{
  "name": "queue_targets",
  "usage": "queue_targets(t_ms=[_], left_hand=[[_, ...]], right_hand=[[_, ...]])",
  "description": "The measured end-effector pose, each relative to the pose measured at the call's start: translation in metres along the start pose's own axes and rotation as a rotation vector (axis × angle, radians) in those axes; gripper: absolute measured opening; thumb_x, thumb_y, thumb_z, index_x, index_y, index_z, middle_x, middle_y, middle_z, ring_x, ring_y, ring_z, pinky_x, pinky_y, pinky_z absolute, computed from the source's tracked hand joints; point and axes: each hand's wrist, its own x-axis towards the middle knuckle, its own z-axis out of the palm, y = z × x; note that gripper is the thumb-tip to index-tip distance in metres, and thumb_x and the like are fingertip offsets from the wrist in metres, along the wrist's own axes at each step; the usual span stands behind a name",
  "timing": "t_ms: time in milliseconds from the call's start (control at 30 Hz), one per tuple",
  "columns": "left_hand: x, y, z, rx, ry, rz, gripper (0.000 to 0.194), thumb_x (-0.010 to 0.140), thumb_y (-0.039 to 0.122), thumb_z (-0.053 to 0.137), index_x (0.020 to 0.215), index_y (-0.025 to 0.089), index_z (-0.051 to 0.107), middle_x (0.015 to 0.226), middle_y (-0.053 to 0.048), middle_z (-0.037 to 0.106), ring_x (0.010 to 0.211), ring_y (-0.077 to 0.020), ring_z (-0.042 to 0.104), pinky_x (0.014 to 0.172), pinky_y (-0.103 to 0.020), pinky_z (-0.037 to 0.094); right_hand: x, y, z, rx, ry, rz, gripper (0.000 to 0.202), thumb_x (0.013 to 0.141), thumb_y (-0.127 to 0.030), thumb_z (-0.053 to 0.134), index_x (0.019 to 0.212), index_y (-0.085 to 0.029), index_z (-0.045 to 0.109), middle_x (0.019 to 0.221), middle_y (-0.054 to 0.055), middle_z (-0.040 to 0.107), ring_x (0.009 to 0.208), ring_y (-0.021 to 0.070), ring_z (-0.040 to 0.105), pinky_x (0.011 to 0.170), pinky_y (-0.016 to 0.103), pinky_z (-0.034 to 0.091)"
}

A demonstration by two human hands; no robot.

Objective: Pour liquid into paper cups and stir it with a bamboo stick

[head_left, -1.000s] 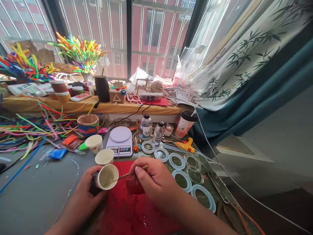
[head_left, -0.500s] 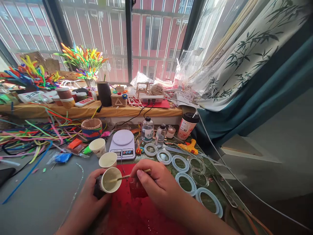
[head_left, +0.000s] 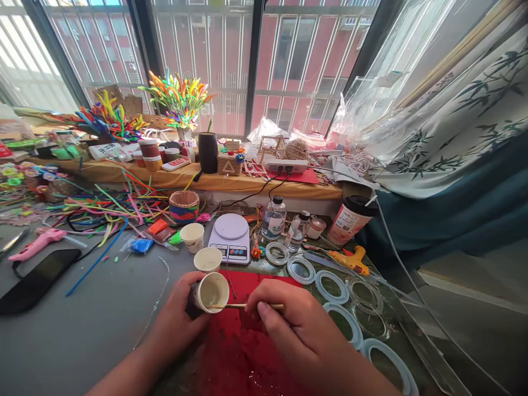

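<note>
My left hand (head_left: 181,313) is wrapped round a paper cup (head_left: 213,292), which tilts toward me and holds a cloudy liquid. A thin wooden stick (head_left: 239,306) is pinched in my right hand (head_left: 289,319), its far end inside the cup's mouth. Both hands are above a red sheet (head_left: 231,346). Just behind the held cup stands a second paper cup (head_left: 207,259), and a third paper cup (head_left: 192,237) is farther back to the left. A white kitchen scale (head_left: 230,239) lies behind the red sheet.
Ring-shaped silicone moulds (head_left: 331,287) line the right side, near a yellow glue gun (head_left: 350,259). Bottles (head_left: 274,218) and a lidded drink cup (head_left: 350,220) stand behind them. Pipe cleaners (head_left: 111,212), a pink glue gun (head_left: 41,243) and a black case (head_left: 39,280) lie at left.
The view has swung left, so things appear farther right. The stick has swung to a more level angle and its tip lies nearer the cup's lower rim. Both hands keep their holds.
</note>
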Motion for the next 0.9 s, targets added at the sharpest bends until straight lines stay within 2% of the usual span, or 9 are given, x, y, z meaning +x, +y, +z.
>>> queue_targets(t_ms=[100, 233, 367, 500, 633, 767, 900], left_hand=[[0.000, 0.003, -0.001, -0.002, -0.026, 0.015, 0.051, 0.084, 0.039, 0.081, 0.132, 0.028, 0.068, 0.137, -0.011, 0.079, 0.118, -0.0323, 0.081, 0.101, -0.047, 0.067], [-0.001, 0.004, -0.001, -0.011, -0.027, 0.050, 0.050, 0.083, 0.036, 0.081, 0.131, 0.029, 0.068, 0.141, -0.011, 0.078, 0.126, -0.0330, 0.078, 0.108, -0.048, 0.065], [-0.001, 0.005, -0.001, -0.002, -0.050, 0.016, 0.052, 0.084, 0.039, 0.081, 0.133, 0.030, 0.068, 0.137, -0.009, 0.080, 0.121, -0.0313, 0.081, 0.102, -0.046, 0.067], [-0.002, 0.008, -0.001, -0.015, -0.078, -0.003, 0.048, 0.083, 0.041, 0.083, 0.128, 0.030, 0.072, 0.126, -0.006, 0.084, 0.109, -0.0296, 0.083, 0.093, -0.042, 0.069], [-0.003, 0.007, -0.003, -0.036, -0.073, 0.048, 0.048, 0.080, 0.044, 0.086, 0.124, 0.031, 0.075, 0.124, -0.005, 0.084, 0.110, -0.0304, 0.083, 0.094, -0.043, 0.070], [-0.003, 0.002, -0.004, 0.007, -0.077, 0.061, 0.049, 0.081, 0.046, 0.086, 0.125, 0.029, 0.073, 0.125, -0.007, 0.084, 0.109, -0.0313, 0.083, 0.096, -0.047, 0.069], [-0.004, -0.002, -0.003, 0.008, -0.070, 0.025, 0.057, 0.082, 0.047, 0.083, 0.133, 0.027, 0.068, 0.132, -0.011, 0.083, 0.118, -0.0336, 0.082, 0.101, -0.050, 0.069]], right_hand=[[0.000, 0.000, -0.001, -0.051, 0.084, -0.030, 0.027, 0.107, -0.024, 0.048, 0.096, -0.023, 0.072, 0.084, 0.002, 0.077, 0.075, 0.0178, 0.072, 0.070, 0.030, 0.053], [0.001, -0.001, -0.002, 0.001, 0.003, -0.064, 0.025, 0.104, -0.020, 0.048, 0.093, -0.024, 0.070, 0.082, 0.001, 0.076, 0.072, 0.0167, 0.071, 0.067, 0.028, 0.052], [0.000, -0.005, 0.002, -0.087, 0.043, -0.085, 0.024, 0.105, -0.019, 0.046, 0.092, -0.024, 0.067, 0.081, 0.002, 0.074, 0.072, 0.0170, 0.068, 0.066, 0.029, 0.049], [-0.001, -0.011, 0.010, -0.092, -0.050, -0.193, 0.020, 0.101, -0.016, 0.046, 0.085, -0.025, 0.055, 0.078, 0.001, 0.066, 0.068, 0.0161, 0.061, 0.062, 0.029, 0.045], [-0.002, -0.013, 0.015, -0.033, -0.031, -0.209, 0.020, 0.100, -0.016, 0.045, 0.084, -0.027, 0.044, 0.077, -0.001, 0.058, 0.066, 0.0154, 0.054, 0.062, 0.028, 0.042], [-0.003, -0.011, 0.009, -0.030, 0.002, -0.169, 0.019, 0.101, -0.017, 0.046, 0.085, -0.026, 0.051, 0.078, 0.000, 0.062, 0.068, 0.0164, 0.058, 0.064, 0.030, 0.044], [-0.003, -0.009, -0.006, -0.040, 0.059, -0.082, 0.023, 0.105, -0.019, 0.047, 0.090, -0.023, 0.064, 0.082, 0.001, 0.071, 0.072, 0.0162, 0.065, 0.067, 0.029, 0.048]])
